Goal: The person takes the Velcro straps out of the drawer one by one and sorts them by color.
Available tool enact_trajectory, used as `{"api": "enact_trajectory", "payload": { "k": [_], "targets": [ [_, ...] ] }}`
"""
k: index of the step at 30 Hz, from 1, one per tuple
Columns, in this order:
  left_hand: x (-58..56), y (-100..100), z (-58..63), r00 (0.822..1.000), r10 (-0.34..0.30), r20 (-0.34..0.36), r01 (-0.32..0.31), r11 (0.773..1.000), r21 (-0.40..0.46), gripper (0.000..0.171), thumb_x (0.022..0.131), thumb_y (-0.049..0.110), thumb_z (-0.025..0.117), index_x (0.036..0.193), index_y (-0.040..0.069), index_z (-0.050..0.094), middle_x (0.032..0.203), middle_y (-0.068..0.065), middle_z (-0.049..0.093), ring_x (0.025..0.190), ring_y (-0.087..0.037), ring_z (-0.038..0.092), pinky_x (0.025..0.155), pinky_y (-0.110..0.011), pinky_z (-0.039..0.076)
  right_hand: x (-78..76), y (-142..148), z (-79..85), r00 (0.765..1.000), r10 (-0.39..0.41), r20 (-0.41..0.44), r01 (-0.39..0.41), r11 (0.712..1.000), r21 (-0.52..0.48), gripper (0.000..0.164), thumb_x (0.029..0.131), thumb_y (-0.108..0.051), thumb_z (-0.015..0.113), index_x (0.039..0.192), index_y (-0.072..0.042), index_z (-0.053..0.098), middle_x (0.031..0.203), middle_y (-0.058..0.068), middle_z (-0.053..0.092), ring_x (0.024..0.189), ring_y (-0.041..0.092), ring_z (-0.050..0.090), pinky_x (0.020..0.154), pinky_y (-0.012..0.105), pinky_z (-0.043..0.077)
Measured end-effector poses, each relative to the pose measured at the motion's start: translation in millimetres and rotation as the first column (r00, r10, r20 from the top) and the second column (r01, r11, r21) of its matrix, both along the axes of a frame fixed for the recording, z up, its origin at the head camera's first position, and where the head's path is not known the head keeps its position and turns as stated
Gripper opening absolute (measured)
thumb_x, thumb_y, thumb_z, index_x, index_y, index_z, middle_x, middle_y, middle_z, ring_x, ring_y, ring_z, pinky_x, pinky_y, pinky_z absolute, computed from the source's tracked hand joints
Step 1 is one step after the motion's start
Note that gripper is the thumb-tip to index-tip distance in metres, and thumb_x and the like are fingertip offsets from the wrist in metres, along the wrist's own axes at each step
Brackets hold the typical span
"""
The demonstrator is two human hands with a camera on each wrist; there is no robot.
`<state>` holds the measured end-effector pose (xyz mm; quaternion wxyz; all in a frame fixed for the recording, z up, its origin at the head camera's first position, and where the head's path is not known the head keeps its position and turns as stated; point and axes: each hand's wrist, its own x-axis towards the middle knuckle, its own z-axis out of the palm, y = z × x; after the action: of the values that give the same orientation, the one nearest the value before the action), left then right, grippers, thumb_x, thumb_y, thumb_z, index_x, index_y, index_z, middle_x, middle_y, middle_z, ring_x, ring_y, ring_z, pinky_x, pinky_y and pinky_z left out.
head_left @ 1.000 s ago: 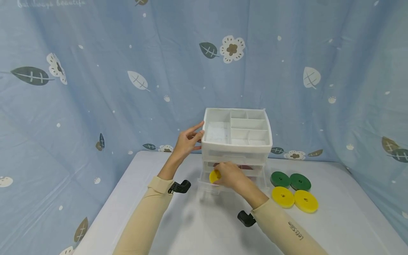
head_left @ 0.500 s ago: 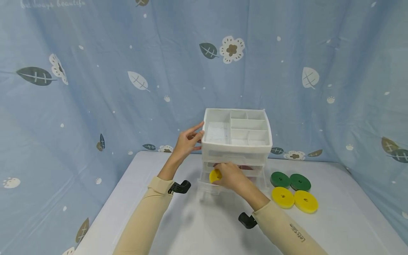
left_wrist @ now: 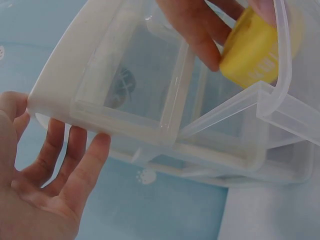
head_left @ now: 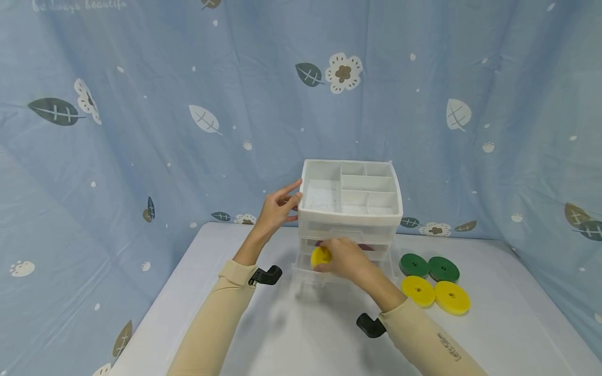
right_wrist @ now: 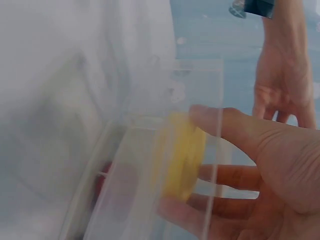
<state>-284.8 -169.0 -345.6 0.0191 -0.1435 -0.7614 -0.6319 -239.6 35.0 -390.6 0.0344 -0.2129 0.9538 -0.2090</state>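
A white drawer unit (head_left: 349,218) with clear drawers stands against the curtain. My left hand (head_left: 275,210) rests its fingertips on the unit's left side; they are nearly straight along its edge in the left wrist view. One low clear drawer (head_left: 308,277) is pulled out. Above it, my right hand (head_left: 347,258) grips a thick yellow disc (head_left: 320,258) between thumb and fingers. White marks, too blurred to read, show on the rim of this disc (left_wrist: 252,55). In the right wrist view, the clear drawer wall partly covers the disc (right_wrist: 185,155). Something dark red (right_wrist: 101,184) shows through the plastic.
Right of the unit, two green discs (head_left: 414,265) lie on the white table (head_left: 508,313) behind two yellow discs (head_left: 418,291), each with a centre hole. The unit's top tray (head_left: 321,194) is divided into several compartments. A blue patterned curtain (head_left: 263,104) hangs behind.
My right hand and forearm have shifted slightly to the right, with the yellow disc still gripped. My left hand has stayed on the unit's side. The drawer has not visibly moved.
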Motion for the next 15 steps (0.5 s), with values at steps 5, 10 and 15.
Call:
{"api": "enact_trajectory", "payload": {
  "k": [5, 10, 15],
  "targets": [
    [-1.2, -0.2, -1.2, 1.0, -0.002, -0.005, 0.002, 1.0, -0.002, 0.049, 0.101, 0.028, 0.057, 0.148, 0.025, 0.045, 0.12, -0.024, 0.061, 0.091, -0.015, 0.064, 0.091, -0.05, 0.058, 5.9, 5.2, 8.8, 0.999, 0.006, -0.032, -0.006, 1.0, -0.008, 0.046, 0.077, -0.035, 0.085, 0.115, -0.013, 0.072, 0.098, -0.001, 0.07, 0.083, 0.017, 0.057, 0.078, 0.034, 0.053],
    [-1.7, -0.3, -1.8, 1.0, -0.004, -0.005, 0.004, 1.0, 0.002, 0.048, 0.101, 0.027, 0.056, 0.148, 0.026, 0.045, 0.121, -0.024, 0.061, 0.092, -0.015, 0.064, 0.092, -0.051, 0.057, 12.3, 14.0, 16.7, 0.998, 0.02, -0.065, -0.023, 0.999, -0.04, 0.043, 0.076, -0.032, 0.086, 0.114, -0.016, 0.073, 0.105, -0.002, 0.071, 0.088, 0.017, 0.058, 0.084, 0.035, 0.054],
    [-1.1, 0.2, -1.9, 1.0, 0.002, -0.008, -0.002, 1.0, 0.001, 0.049, 0.101, 0.027, 0.056, 0.149, 0.026, 0.045, 0.12, -0.024, 0.061, 0.092, -0.016, 0.064, 0.092, -0.051, 0.057, 17.5, 26.6, 23.5, 0.997, 0.016, -0.079, -0.018, 0.999, -0.027, 0.045, 0.077, -0.032, 0.085, 0.115, -0.011, 0.071, 0.103, 0.0, 0.07, 0.087, 0.018, 0.057, 0.08, 0.034, 0.053]
  ]
}}
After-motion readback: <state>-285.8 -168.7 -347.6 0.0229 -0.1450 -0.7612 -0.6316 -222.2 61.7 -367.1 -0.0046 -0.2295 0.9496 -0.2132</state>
